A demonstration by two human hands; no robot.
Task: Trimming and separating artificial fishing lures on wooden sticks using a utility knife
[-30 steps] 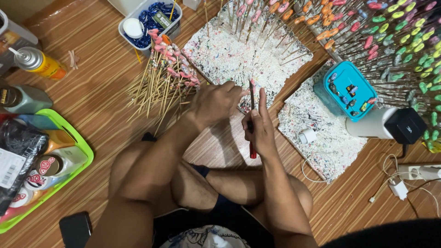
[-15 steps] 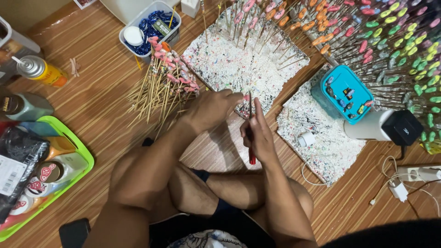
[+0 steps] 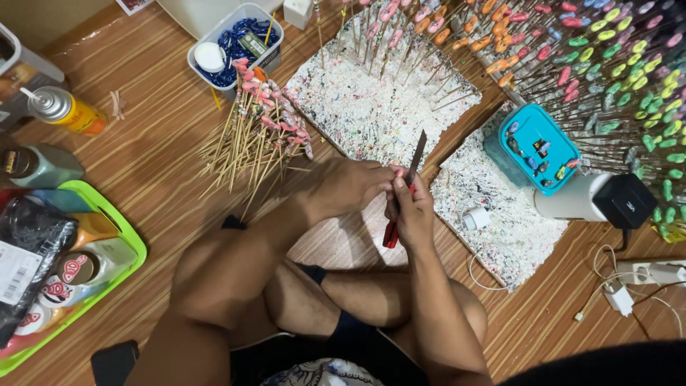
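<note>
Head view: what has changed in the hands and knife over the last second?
Both the left hand and right hand drew back toward the body, and the red-handled knife tilted, blade now leaning right. The right hand kept its grip. The skewer bundle stayed put.

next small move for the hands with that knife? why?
Probably a short, controlled cut, blade edged away from the left fingertips. The right hand grips the red-handled knife with its blade tilted up, and the left hand pinches something small against it; what it pinches is too small to make out.
</note>
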